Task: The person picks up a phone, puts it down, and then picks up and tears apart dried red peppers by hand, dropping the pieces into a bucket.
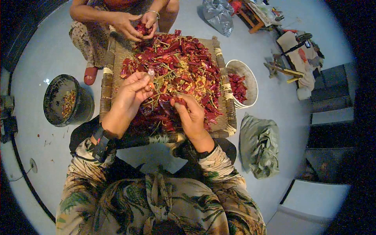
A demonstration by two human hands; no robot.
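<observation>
Dried red chilies [170, 51], with stems and yellow seeds among them, cover a woven tray [221, 51] with a wrapped frame. Over the tray's left half, my left hand [135, 90] has its thumb and fingers pinched on a small orange-red piece, too small to make out well. My right hand [190, 111] is closed on a piece of red chili [178, 101] above the middle of the heap. The two hands are apart. Across the tray, a co-worker's hands [137, 25] hold red chilies close to the far left corner.
A black bucket [84, 105] with stems and seeds stands on the left. Right of the tray is a white bucket [254, 84] holding red chilies. A green sack [260, 145] lies below it. A grey plastic bag [219, 15] and a low wooden stand [250, 17] are at the back.
</observation>
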